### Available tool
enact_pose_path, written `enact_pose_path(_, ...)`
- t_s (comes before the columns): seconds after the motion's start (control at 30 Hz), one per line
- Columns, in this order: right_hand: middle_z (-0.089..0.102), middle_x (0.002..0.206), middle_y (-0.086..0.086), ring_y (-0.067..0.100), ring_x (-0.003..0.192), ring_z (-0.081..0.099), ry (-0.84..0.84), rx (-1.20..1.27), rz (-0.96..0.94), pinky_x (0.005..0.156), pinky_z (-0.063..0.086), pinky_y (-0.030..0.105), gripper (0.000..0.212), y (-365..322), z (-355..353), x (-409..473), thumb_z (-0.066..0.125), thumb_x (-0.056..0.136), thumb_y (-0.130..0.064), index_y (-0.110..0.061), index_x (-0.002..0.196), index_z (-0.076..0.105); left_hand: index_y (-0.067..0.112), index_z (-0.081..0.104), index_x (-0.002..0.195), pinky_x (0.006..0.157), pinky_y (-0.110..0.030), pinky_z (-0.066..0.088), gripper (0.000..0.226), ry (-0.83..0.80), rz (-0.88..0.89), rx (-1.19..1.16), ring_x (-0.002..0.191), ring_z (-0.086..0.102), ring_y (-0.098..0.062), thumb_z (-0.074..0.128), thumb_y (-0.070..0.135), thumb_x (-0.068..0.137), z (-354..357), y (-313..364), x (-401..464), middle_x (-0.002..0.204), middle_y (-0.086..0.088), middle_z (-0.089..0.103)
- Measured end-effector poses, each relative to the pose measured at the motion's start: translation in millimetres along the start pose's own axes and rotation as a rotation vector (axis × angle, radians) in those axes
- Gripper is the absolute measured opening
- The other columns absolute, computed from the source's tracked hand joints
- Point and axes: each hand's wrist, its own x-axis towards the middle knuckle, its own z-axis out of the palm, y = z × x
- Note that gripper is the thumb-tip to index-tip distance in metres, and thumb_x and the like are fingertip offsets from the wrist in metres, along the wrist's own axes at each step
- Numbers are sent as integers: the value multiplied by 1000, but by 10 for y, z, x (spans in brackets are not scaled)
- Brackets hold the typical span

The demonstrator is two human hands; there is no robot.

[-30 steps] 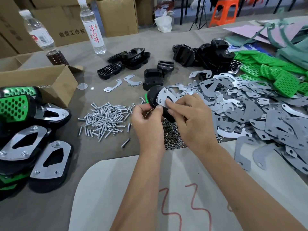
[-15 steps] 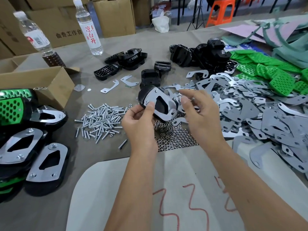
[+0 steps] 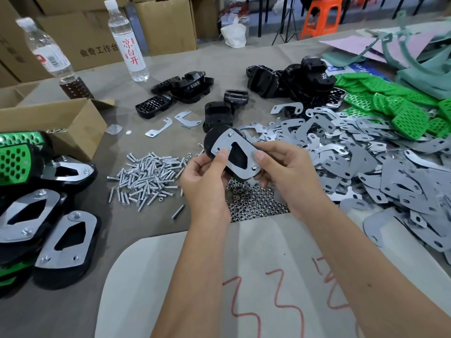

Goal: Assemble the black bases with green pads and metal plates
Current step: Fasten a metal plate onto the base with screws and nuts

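both hands, left hand (image 3: pixel 207 176) and right hand (image 3: pixel 283 172), grip one black base (image 3: pixel 234 154) by curled fingers. its metal plate (image 3: pixel 240 148) faces up. screws (image 3: pixel 146 176) lie at 9 o'clock.

The finished assemblies (image 3: pixel 14 167) run off the left edge; right hand (image 3: pixel 280 172) hides the nuts (image 3: pixel 256 203) partly.

Both bare forearms reach forward over the table, wrists raised. The left hand (image 3: pixel 205 176) curls its fingers around something held between the two hands, thumb (image 3: pixel 220 158) pressed flat on top. The right hand (image 3: pixel 285 172) grips the opposite end, thumb (image 3: pixel 261 157) laid along its upper edge.
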Motion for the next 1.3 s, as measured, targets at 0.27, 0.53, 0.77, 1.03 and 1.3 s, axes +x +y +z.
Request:
enact_pose_path(0.27,72,69,5,13,50,63,14,-191,-85,43,45,18,12,-38,33,-38,62,104,-20,-20,97,73,9,69,79,60,-33,60,14,-21,-16,26,70,72,-21,79,6,88,-39,90,33,79,-7,76)
enact_pose_path(0.53,55,101,-9,12,104,40,-376,-1082,-241,87,43,30,18,-31,-9,-27,80,88,-40,-28,99,75,17,68,70,71,-38,60,24,147,75,-28,69,73,-14,78,3,88,-207,257,196,74,0,77)
enact_pose_path(0.77,57,85,-15,5,90,42,-296,-987,-345,80,33,21,7,7,7,-8,81,89,-22,-17,86,75,14,61,86,53,-24,56,13,48,-29,-16,64,71,-13,65,12,99,-190,243,188,72,2,75)
enact_pose_path(1.03,76,84,-5,16,81,73,85,-284,-351,79,60,28,16,14,74,-43,82,87,-6,-19,96,78,12,64,93,76,-45,59,20,-60,28,291,80,71,-25,79,24,88,-121,138,109,91,-12,74)
enact_pose_path(1.3,71,81,-9,21,75,65,108,-330,-375,61,59,41,13,41,39,-17,84,84,-11,-23,87,81,13,63,95,78,-47,58,34,-196,70,460,83,72,-27,76,36,72,-47,70,-2,96,-18,75)
